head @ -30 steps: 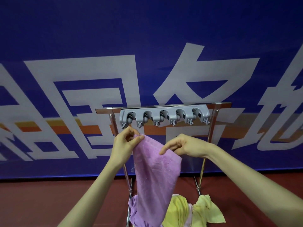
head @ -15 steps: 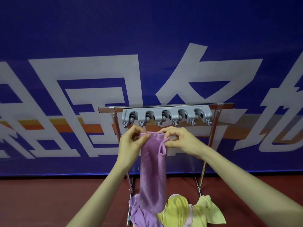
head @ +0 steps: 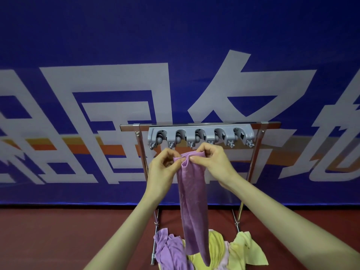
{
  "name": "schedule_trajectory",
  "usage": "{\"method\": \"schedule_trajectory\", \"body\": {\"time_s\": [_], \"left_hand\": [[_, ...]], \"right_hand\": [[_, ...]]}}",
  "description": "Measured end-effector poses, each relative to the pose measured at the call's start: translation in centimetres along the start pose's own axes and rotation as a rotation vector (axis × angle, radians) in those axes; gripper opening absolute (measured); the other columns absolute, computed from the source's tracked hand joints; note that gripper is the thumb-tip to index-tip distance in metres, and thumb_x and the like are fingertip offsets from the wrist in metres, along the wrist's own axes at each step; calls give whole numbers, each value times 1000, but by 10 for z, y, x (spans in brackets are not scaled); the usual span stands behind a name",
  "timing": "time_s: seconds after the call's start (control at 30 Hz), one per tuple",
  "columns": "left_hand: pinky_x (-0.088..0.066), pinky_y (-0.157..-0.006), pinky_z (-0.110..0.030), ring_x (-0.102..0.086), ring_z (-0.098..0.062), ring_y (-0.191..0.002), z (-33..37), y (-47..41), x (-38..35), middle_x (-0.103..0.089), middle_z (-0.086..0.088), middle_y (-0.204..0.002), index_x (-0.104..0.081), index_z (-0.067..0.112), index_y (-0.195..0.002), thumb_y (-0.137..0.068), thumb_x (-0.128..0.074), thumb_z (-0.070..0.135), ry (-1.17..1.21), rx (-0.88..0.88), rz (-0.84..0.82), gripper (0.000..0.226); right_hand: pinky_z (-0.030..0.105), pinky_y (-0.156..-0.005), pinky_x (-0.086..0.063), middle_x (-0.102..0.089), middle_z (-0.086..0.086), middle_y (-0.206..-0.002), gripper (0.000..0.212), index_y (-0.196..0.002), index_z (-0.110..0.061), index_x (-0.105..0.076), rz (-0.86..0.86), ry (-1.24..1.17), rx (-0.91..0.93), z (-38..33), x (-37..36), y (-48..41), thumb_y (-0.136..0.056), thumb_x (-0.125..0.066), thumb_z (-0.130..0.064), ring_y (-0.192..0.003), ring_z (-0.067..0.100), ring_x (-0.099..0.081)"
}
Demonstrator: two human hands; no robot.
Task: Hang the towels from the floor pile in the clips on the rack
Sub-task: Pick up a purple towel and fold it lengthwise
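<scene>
A purple towel hangs straight down in front of me, its top edge bunched narrow. My left hand pinches the left end of that edge and my right hand pinches the right end, the two hands almost touching. They sit just below the grey clip strip, under its second and third clips. All the clips on the strip show no towel in them. The strip is fixed to a metal rack. On the floor under the rack lies the pile of purple, yellow and pale pink towels.
A blue banner with large white characters stands close behind the rack. The floor is dark red. The rack's thin metal legs run down on both sides of the hanging towel.
My right hand slid along the towel's top edge toward my left hand and gathered it narrow. Both hands rose closer to the clip strip.
</scene>
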State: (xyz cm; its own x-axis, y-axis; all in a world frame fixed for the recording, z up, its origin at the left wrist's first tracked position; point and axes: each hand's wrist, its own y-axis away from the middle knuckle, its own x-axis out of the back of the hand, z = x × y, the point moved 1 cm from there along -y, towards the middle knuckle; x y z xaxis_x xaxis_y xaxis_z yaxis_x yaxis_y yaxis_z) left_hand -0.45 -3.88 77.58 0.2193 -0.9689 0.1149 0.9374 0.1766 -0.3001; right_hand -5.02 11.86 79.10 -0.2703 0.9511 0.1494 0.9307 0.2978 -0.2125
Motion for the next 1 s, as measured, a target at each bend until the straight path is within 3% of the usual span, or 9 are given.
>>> {"method": "schedule_trajectory", "body": {"time_s": [0.2,0.27,0.37,0.57,0.7,0.77,0.87,1.0], "left_hand": [[-52,-72,-24,-63,-9,-78,3,2,3,-64,10,-83,-56,19,-87,-85,-69,8,34,-16,-3,18],[-52,-72,-25,-60,-8,-76,4,3,5,-61,11,-80,-52,17,-87,-87,-66,6,13,-42,-23,18],[-54,-77,-42,-60,-17,-75,4,3,8,-63,3,-80,-55,12,-86,-89,-63,4,-28,-67,-61,12],[-54,-85,-51,-62,-31,-88,7,5,6,-65,-5,-89,-62,12,-90,-94,-57,14,16,-64,-97,6],[-53,-81,-35,-63,-16,-90,2,12,1,-67,4,-92,-64,21,-98,-91,-58,27,41,-49,-195,11],[-54,-85,-31,-65,-21,-96,-1,13,-1,-69,0,-100,-64,22,-107,-87,-63,32,81,-20,-248,23],[-52,-75,-26,-62,-16,-80,-5,11,-4,-67,2,-85,-65,20,-91,-87,-66,26,68,-31,-217,7],[-43,-62,-14,-50,0,-63,-1,7,-9,-56,13,-66,-54,6,-78,-92,-58,6,115,-46,-109,14]], "right_hand": [[34,-64,-44,-56,14,-73,21,-75,7,-56,83,-17,17,-5,0,1,-76,-74,-4,-69,19,-52],[37,-65,-48,-59,14,-73,18,-72,-1,-58,101,-28,-6,-7,1,1,-76,-74,-7,-69,20,-56],[35,-65,-52,-62,8,-73,19,-67,-15,-59,100,-33,-21,-10,2,1,-77,-75,-10,-70,18,-61],[39,-70,-56,-67,16,-83,17,-69,-13,-59,88,-109,-44,-16,1,1,-77,-74,-10,-80,24,-67],[32,-66,-49,-58,12,-73,15,-71,-7,-59,118,-162,-51,-23,1,0,-78,-71,-2,-71,20,-58],[33,-68,-50,-57,11,-73,13,-74,-5,-59,114,-173,-53,-25,3,-1,-78,-71,-3,-72,20,-58],[33,-66,-48,-55,7,-71,17,-70,-10,-58,136,-182,-60,-28,5,-3,-79,-72,-3,-73,21,-56],[31,-62,-43,-50,10,-73,24,-67,-13,-52,178,-170,-59,-33,8,-4,-79,-69,0,-74,24,-50]]}}
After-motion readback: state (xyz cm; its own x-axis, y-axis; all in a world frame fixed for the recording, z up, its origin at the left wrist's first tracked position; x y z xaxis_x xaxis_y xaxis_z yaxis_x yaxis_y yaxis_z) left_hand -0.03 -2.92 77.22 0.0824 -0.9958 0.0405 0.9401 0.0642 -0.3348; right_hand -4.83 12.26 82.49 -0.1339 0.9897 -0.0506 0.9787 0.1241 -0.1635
